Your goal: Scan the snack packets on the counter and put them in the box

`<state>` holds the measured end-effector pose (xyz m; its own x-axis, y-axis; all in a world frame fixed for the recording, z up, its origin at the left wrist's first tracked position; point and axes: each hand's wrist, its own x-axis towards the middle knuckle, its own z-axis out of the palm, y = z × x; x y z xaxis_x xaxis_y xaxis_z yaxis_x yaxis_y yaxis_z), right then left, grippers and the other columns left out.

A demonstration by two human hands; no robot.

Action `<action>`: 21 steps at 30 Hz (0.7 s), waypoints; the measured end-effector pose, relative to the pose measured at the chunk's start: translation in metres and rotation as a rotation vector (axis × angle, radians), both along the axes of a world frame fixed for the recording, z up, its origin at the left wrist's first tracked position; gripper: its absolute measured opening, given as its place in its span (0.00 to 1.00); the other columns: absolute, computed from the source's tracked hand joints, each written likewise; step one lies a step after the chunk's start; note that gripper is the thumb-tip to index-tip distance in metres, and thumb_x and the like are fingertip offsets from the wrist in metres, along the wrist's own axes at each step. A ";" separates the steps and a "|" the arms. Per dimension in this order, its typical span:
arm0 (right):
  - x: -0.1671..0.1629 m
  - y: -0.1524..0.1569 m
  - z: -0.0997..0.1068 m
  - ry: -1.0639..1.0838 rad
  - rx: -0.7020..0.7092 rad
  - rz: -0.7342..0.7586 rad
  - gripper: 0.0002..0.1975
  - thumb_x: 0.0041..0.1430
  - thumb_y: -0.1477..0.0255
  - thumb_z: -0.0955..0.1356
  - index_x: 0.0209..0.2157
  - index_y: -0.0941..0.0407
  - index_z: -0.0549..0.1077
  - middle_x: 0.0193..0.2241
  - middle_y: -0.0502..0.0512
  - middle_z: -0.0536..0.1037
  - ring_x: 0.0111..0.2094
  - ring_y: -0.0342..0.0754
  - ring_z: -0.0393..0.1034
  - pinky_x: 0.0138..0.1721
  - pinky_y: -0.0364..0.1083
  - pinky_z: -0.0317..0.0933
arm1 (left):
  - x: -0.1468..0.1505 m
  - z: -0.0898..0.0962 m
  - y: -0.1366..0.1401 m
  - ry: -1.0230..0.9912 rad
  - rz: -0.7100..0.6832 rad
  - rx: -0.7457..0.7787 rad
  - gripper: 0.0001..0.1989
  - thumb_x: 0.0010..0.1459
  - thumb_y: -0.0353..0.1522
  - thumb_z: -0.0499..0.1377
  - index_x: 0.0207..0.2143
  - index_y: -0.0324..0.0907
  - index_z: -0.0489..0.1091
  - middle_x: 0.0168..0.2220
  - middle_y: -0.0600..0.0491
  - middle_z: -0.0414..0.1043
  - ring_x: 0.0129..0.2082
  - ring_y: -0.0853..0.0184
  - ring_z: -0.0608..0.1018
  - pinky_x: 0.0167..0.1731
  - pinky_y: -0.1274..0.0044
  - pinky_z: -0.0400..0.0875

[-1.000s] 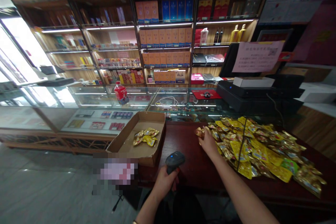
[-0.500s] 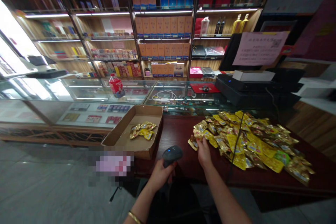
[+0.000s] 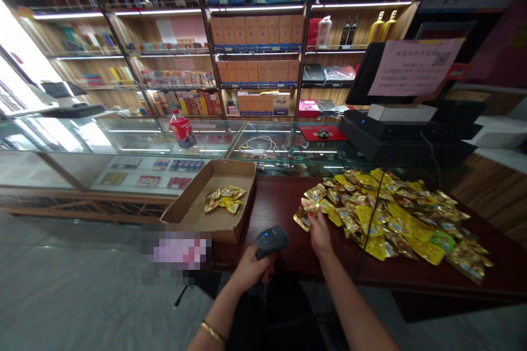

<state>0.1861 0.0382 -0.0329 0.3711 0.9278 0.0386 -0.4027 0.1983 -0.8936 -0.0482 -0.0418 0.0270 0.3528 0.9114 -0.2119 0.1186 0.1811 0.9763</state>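
My left hand (image 3: 252,269) is wrapped round the handle of a dark barcode scanner (image 3: 272,240), which has a small blue light on top. My right hand (image 3: 320,233) pinches a small gold snack packet (image 3: 310,207) at the left edge of a big heap. Another gold packet (image 3: 302,220) lies just beside those fingers. The heap of gold and yellow packets (image 3: 395,216) spreads over the dark red table (image 3: 274,203). To the left, a shallow cardboard box (image 3: 185,214) holds several more packets (image 3: 224,199).
A thin dark cable (image 3: 373,214) crosses in front of the heap. Behind the table stands a glass display counter (image 3: 214,134) with a red-labelled bottle (image 3: 182,129), a white cable (image 3: 259,145) and a mouse (image 3: 323,134). A monitor (image 3: 366,74) with a paper notice stands at the right.
My view has shifted slightly, so the shelves sit higher in it. My right hand keeps hold of the packet, lifted a little, and the scanner stays in my left hand.
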 end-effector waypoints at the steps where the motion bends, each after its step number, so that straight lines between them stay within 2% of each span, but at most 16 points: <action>1: 0.000 -0.001 0.001 0.011 0.000 0.017 0.29 0.53 0.55 0.75 0.54 0.52 0.76 0.51 0.60 0.84 0.53 0.59 0.79 0.59 0.60 0.68 | 0.000 0.000 0.000 -0.003 0.003 0.002 0.22 0.53 0.49 0.67 0.23 0.41 0.70 0.17 0.53 0.71 0.13 0.71 0.69 0.16 0.79 0.59; 4: -0.001 -0.002 0.003 -0.002 -0.001 0.040 0.29 0.55 0.54 0.73 0.56 0.52 0.76 0.51 0.61 0.84 0.53 0.59 0.79 0.58 0.60 0.69 | 0.000 0.001 -0.001 -0.014 0.005 0.012 0.22 0.53 0.49 0.67 0.22 0.40 0.70 0.17 0.53 0.71 0.13 0.72 0.69 0.16 0.79 0.59; 9: -0.001 -0.001 0.002 -0.093 -0.032 -0.009 0.32 0.53 0.54 0.73 0.57 0.53 0.76 0.52 0.61 0.84 0.53 0.60 0.79 0.56 0.59 0.69 | 0.004 0.001 0.000 -0.022 0.033 0.009 0.22 0.52 0.49 0.67 0.22 0.41 0.69 0.17 0.54 0.71 0.12 0.72 0.69 0.15 0.80 0.58; 15: 0.006 -0.002 0.006 -0.235 -0.140 -0.165 0.33 0.51 0.51 0.72 0.54 0.55 0.79 0.53 0.61 0.83 0.57 0.61 0.75 0.59 0.56 0.65 | 0.012 -0.004 0.004 -0.049 0.167 -0.055 0.22 0.50 0.51 0.67 0.26 0.42 0.68 0.17 0.55 0.72 0.11 0.71 0.69 0.12 0.80 0.59; 18: -0.002 0.006 0.025 -0.265 -0.143 -0.149 0.30 0.50 0.50 0.73 0.50 0.55 0.81 0.48 0.59 0.85 0.53 0.61 0.77 0.56 0.55 0.67 | 0.013 -0.007 0.005 -0.061 0.178 -0.062 0.23 0.51 0.52 0.67 0.29 0.42 0.68 0.18 0.56 0.72 0.11 0.71 0.69 0.12 0.80 0.60; 21: -0.032 0.023 0.058 -0.231 -0.075 0.035 0.26 0.50 0.52 0.74 0.47 0.53 0.82 0.43 0.56 0.86 0.48 0.59 0.79 0.51 0.53 0.70 | 0.014 -0.010 0.005 -0.071 0.187 -0.062 0.23 0.52 0.51 0.67 0.29 0.42 0.68 0.18 0.56 0.72 0.11 0.71 0.69 0.12 0.80 0.60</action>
<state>0.1545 0.0611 0.0254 0.3278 0.9435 0.0492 -0.1914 0.1174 -0.9745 -0.0345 -0.0364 0.0166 0.1946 0.9483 -0.2506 0.0089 0.2537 0.9672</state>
